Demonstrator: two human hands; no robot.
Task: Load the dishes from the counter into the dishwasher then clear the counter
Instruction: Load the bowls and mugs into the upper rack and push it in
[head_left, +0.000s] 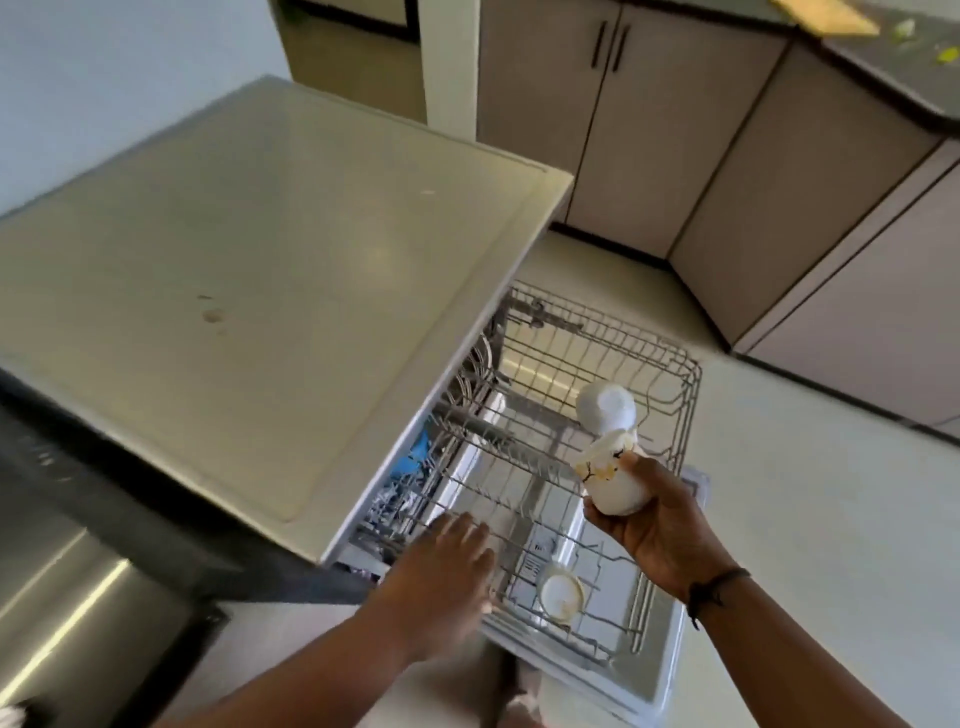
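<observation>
Loading step. Right hand (660, 525) grips white cup (618, 488) over dishwasher rack (685, 395); left hand (441, 566) released, fingers on rack wires. Next: seat cup between tines.

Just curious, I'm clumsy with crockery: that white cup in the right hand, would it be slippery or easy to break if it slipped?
The white cup looks glazed and smeared with yellowish residue, so it is probably a bit slick. It looks ceramic, so likely rigid and apt to chip on the wire rack. The right hand wraps it alone, so it seems light.
</observation>
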